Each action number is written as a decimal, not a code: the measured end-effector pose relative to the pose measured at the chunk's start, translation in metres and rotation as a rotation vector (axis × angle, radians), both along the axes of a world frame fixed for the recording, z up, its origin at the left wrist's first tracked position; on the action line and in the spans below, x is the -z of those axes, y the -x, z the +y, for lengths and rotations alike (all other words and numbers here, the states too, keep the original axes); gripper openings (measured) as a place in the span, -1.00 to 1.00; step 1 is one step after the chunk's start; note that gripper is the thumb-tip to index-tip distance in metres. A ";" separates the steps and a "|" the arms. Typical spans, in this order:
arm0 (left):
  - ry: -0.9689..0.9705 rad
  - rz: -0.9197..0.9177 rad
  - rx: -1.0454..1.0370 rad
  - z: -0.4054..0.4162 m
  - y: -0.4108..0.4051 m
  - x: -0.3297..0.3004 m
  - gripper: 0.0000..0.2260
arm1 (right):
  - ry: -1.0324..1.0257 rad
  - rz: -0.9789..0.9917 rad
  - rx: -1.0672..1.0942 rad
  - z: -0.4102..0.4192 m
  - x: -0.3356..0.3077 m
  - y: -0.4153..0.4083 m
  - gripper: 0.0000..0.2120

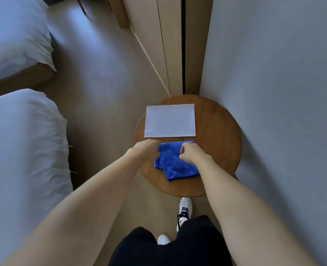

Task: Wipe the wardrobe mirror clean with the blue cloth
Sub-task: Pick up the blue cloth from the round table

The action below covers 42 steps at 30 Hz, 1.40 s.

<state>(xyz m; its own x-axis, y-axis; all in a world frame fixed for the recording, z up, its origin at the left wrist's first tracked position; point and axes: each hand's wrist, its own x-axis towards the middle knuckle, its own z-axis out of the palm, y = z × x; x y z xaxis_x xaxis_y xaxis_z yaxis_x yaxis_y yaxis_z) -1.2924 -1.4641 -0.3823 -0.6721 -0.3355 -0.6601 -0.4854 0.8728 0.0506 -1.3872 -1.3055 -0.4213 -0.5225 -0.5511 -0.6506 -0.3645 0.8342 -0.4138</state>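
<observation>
On top of a round wooden side table (220, 135), tucked against the pale wall (274, 93) on the right, sits the blue cloth (175, 164), kinda bunched and folded over itself, lying on the near half of the tabletop. Both hands are down on it. Left hand (146, 149) is at the cloth's left edge with the fingers curled under, looks like it's got hold of that edge, though the fingertips are hidden behind the knuckles so I can't say exactly how much fabric is in there. Right hand (192, 152) is on the upper right part of the cloth, fingers curled in too, pinching a bit of fabric near the top corner. Neither hand is spread flat. Just past the cloth, further from the person, there's a white sheet of paper (170, 120) lying flat on the table, apart from the cloth by a thin strip of bare wood. Beyond the table you get tall beige wardrobe panels (170, 45) with a dark vertical gap between them; can't really make out a mirror surface from this angle. Over on the left are two beds with white bedding (20, 135), and beige floor (101, 93) runs between them and the table. At the bottom you can see dark trousers (158, 250) and white sneakers with black laces (184, 210), toes near the table's near edge.
</observation>
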 end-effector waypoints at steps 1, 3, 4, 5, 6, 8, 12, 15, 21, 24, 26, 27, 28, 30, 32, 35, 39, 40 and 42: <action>-0.005 -0.027 0.018 -0.002 0.007 0.011 -0.82 | -0.009 -0.015 0.020 -0.003 0.009 0.002 -0.83; -0.014 -0.090 0.066 -0.006 0.022 0.028 -0.83 | -0.017 -0.049 0.073 -0.007 0.024 0.008 -0.86; -0.014 -0.109 0.093 -0.007 0.029 0.032 -0.84 | -0.016 -0.060 0.108 -0.008 0.032 0.011 -0.92; -0.017 -0.123 0.113 -0.010 0.036 0.037 -0.86 | -0.011 -0.067 0.151 -0.010 0.038 0.013 -0.93; -0.019 -0.126 0.144 -0.013 0.043 0.043 -0.87 | -0.013 -0.065 0.198 -0.011 0.046 0.014 -0.84; -0.025 -0.125 0.211 -0.021 0.056 0.058 -0.88 | -0.037 -0.053 0.284 -0.013 0.061 0.014 -0.68; -0.021 -0.145 0.391 -0.034 0.088 0.090 -0.88 | -0.089 -0.048 0.408 -0.018 0.095 0.010 -0.65; -0.024 -0.201 0.517 -0.035 0.109 0.114 -0.86 | -0.074 -0.031 0.525 -0.027 0.120 0.006 -0.65; -0.003 -0.236 0.693 -0.035 0.135 0.147 -0.85 | -0.129 0.152 0.736 -0.042 0.155 -0.004 -0.52; 0.035 -0.220 0.804 -0.032 0.145 0.158 -0.85 | -0.175 0.158 0.803 -0.048 0.171 -0.003 -0.42; 0.048 -0.212 0.843 -0.030 0.149 0.165 -0.84 | -0.226 0.179 0.800 -0.053 0.181 -0.004 -0.39; 0.052 -0.211 0.856 -0.029 0.151 0.167 -0.84 | -0.252 0.202 0.796 -0.055 0.185 -0.005 -0.39; 0.054 -0.212 0.865 -0.029 0.152 0.171 -0.84 | -0.275 0.226 0.799 -0.057 0.188 -0.005 -0.41; 0.054 -0.215 0.885 -0.028 0.152 0.175 -0.83 | -0.318 0.275 0.811 -0.059 0.192 -0.006 -0.51; 0.052 -0.224 0.896 -0.028 0.153 0.176 -0.84 | -0.328 0.284 0.835 -0.059 0.193 -0.006 -0.63; 0.046 -0.230 0.887 -0.032 0.153 0.174 -0.85 | -0.310 0.190 0.864 -0.056 0.187 -0.005 -0.77; 0.045 -0.214 0.899 -0.034 0.159 0.159 -0.90 | -0.270 0.090 0.867 -0.050 0.164 0.001 -0.84; 0.048 -0.204 0.913 -0.035 0.161 0.154 -0.89 | -0.260 0.061 0.843 -0.048 0.155 0.003 -0.81; 0.051 -0.179 0.940 -0.034 0.165 0.143 -0.86 | -0.209 -0.063 0.855 -0.043 0.135 0.007 -0.82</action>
